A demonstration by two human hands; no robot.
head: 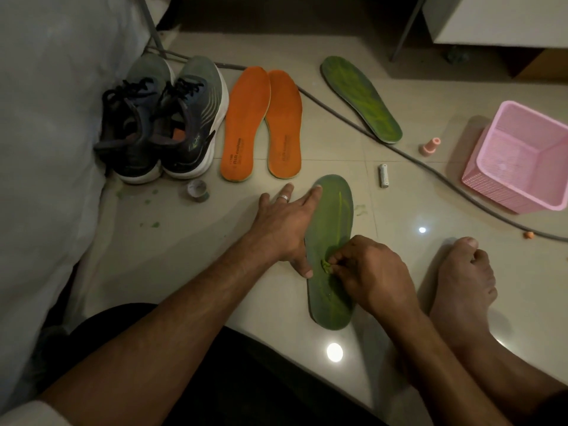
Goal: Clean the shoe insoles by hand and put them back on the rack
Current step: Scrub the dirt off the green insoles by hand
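A green insole (333, 229) lies flat on the tiled floor in front of me. My left hand (282, 229) presses on its left edge with straight, spread fingers. My right hand (368, 272) has its fingers curled and pinches a small rolled-up green bit (326, 266) on the insole's middle. A second green insole (361, 98) lies further back on the right. Two orange insoles (261, 124) lie side by side next to a pair of dark running shoes (163, 121).
A pink mesh basket (522, 158) stands at the right. A grey cable (415, 158) crosses the floor. A small pink bottle (430, 146), a white cylinder (383, 175) and a tape roll (198, 190) lie about. My bare foot (464, 281) rests at right.
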